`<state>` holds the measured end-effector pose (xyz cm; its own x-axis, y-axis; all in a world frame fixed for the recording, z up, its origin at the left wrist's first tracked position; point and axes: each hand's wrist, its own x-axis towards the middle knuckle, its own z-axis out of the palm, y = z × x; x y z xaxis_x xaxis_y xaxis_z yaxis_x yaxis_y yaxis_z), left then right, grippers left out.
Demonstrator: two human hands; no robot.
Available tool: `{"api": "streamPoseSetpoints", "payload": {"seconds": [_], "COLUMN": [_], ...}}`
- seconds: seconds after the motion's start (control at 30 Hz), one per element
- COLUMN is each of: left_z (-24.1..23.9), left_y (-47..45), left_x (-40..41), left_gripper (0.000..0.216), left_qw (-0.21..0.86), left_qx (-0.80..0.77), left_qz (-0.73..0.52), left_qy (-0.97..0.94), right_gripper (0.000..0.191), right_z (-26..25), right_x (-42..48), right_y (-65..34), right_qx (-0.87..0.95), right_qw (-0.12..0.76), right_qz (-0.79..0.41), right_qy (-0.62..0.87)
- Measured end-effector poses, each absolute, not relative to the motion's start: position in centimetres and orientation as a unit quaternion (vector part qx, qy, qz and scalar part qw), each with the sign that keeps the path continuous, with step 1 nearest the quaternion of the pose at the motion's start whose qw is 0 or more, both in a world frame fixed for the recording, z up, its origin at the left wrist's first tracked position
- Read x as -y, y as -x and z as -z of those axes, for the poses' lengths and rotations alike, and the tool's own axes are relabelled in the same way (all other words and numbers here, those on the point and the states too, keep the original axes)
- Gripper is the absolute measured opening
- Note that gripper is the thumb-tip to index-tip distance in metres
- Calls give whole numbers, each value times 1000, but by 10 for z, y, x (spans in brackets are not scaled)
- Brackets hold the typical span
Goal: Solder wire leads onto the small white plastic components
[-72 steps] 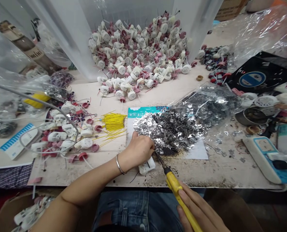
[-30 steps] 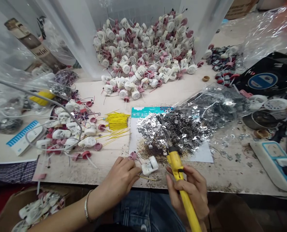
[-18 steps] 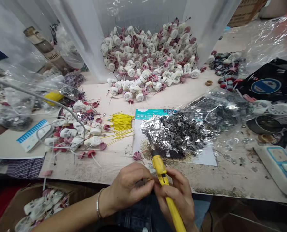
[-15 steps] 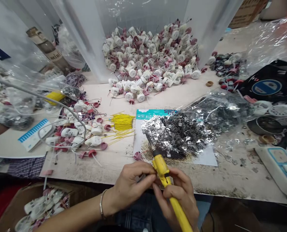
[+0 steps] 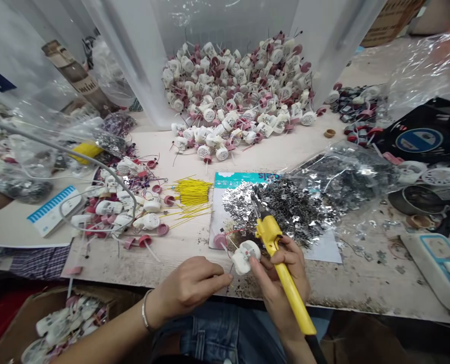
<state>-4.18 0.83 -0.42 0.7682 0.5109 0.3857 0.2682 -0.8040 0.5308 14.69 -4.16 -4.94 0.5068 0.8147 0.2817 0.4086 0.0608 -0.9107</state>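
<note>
The right hand (image 5: 281, 275) is wrapping its fingers around a yellow soldering iron (image 5: 281, 265), and the iron's tip is pointing up at a heap of silver metal bits (image 5: 289, 212) lying on a card (image 5: 325, 253). The fingertips (image 5: 256, 269) of that hand are touching a small white plastic part (image 5: 245, 257) with thin wires, and it is sitting just above the front edge of the surface (image 5: 172, 265). The left hand (image 5: 187, 284) is reaching in with its fingers pressed together, but I cannot tell if they are pinching anything. The two hands are staying close, with only a little room between them. Behind the left hand, a bare strip of surface is lying open up to a loose pile of white parts with pink caps (image 5: 122, 215) and a bunch of yellow wires (image 5: 192, 192). A big heap of the same parts (image 5: 236, 91) is sitting farther back in a clear bin (image 5: 225, 20). Past the front edge, a cardboard box (image 5: 5, 333) is sitting low on the left.
</note>
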Motion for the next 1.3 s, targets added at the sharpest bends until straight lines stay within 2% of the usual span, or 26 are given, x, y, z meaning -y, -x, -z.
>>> {"api": "streamPoseSetpoints", "payload": {"seconds": [0.1, 0.2, 0.27, 0.43, 0.5, 0.6, 0.73, 0.83, 0.97, 1.13, 1.3], "left_z": [5, 7, 11, 17, 14, 9, 8, 12, 14, 11, 15], "left_y": [23, 12, 10, 13, 13, 13, 12, 11, 8, 10, 17], "left_x": [-8, -13, -16, -15, -14, -13, -13, -12, -11, -9, -5], "left_gripper": [11, 12, 10, 16, 17, 12, 12, 11, 8, 10, 10], "left_qw": [360, 455, 480, 351, 324, 327, 329, 361, 413, 460, 372], "left_qx": [-307, -403, -425, -391, -392, -399, -407, -419, -445, -464, -471], "left_qz": [-339, -340, -321, -266, -247, -223, -199, -220, -235, -208, -206], "left_qy": [-813, -717, -697, -808, -825, -827, -828, -803, -759, -728, -773], "right_gripper": [22, 18, 18, 26, 23, 25, 22, 21, 21, 22, 25], "right_z": [54, 54, 53, 48, 47, 45, 43, 41, 41, 37, 31], "right_x": [38, 34, 35, 42, 44, 43, 40, 40, 43, 46, 66], "right_y": [-147, -149, -149, -136, -131, -128, -133, -135, -134, -133, -149], "right_qx": [495, 578, 606, 511, 482, 502, 565, 564, 569, 551, 496], "right_qw": [560, 539, 529, 601, 608, 617, 574, 556, 579, 596, 639], "right_qz": [-156, -85, -70, -218, -207, -151, -161, -151, -104, -167, -146], "right_qy": [645, 607, 590, 574, 596, 586, 570, 592, 575, 560, 570]}}
